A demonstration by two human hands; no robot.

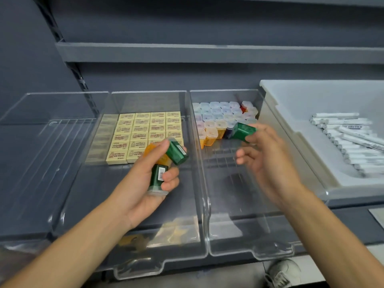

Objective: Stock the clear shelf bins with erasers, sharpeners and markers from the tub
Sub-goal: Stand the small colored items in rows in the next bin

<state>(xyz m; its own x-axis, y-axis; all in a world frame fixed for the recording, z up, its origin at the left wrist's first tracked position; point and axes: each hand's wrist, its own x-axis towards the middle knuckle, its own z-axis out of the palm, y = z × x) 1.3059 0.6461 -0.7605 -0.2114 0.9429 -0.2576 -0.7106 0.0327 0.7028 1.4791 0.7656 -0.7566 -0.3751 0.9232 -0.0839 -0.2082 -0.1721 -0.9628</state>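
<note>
Green sharpener (pixel 243 131) pinched in R hand (pixel 270 163) fingers, L hand (pixel 145 183) fingers curled round more sharpeners (pixel 176 151)

left hand (pixel 145 181): palm up, gripping sharpeners (pixel 176 152) | right hand (pixel 268 156): raised, pinching green sharpener (pixel 243 130)

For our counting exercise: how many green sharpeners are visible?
3. The left hand grips an upper green sharpener and a lower one; the right hand holds the third. Others may be hidden.

Grey shelf (pixel 207 52) above, white shoe (pixel 283 272) below.
</note>
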